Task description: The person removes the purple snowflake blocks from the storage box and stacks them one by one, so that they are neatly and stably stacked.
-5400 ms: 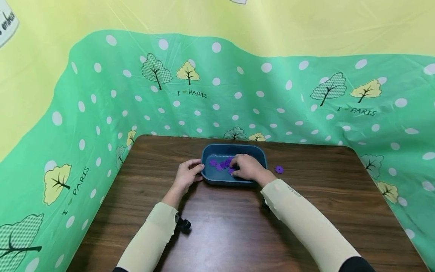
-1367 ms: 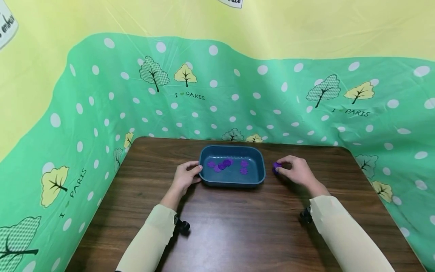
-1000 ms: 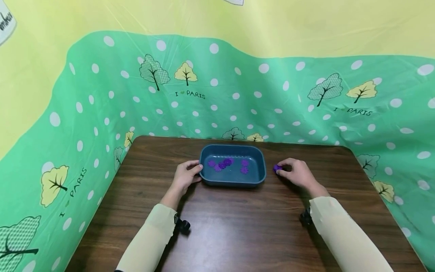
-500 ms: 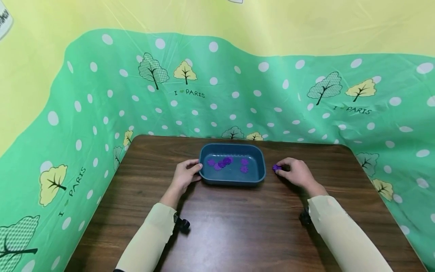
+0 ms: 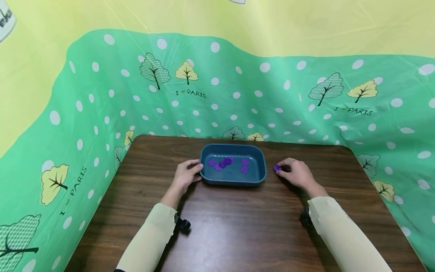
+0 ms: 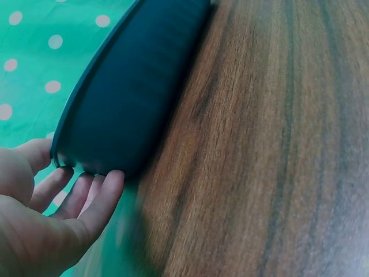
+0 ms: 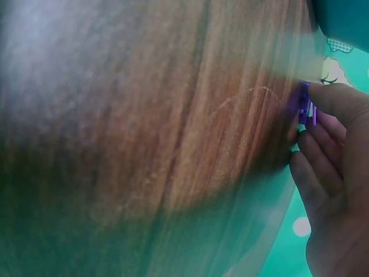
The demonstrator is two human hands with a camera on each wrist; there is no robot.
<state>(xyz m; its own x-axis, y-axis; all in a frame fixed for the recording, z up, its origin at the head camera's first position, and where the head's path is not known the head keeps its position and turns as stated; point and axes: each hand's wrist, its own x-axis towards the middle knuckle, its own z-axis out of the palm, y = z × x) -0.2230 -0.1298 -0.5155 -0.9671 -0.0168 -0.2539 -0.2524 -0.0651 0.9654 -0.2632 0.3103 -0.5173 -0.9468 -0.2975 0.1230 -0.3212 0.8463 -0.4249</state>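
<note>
A dark blue rectangular tub [image 5: 232, 184] stands on the table, with several purple flower-shaped discs [image 5: 217, 166] lying in its bottom. My left hand [image 5: 185, 175] holds the tub's left end, thumb at the rim; the left wrist view shows the fingers against the outer wall [image 6: 124, 98]. To the right of the tub, my right hand [image 5: 296, 172] pinches purple flower-shaped discs [image 5: 276, 168] between thumb and fingers, low over the tabletop. In the right wrist view those discs [image 7: 304, 104] show edge-on as more than one layer, partly hidden by the thumb.
The brown wood-grain table [image 5: 224, 226] reaches back to a green and yellow cloth [image 5: 217, 94] printed with trees and dots. Small black devices are strapped at both wrists, the left one [image 5: 184, 225] plainly visible.
Earlier my right hand was inside the tub while one disc lay alone on the table; it then moved right to that spot. During the last second both hands have hardly moved.
</note>
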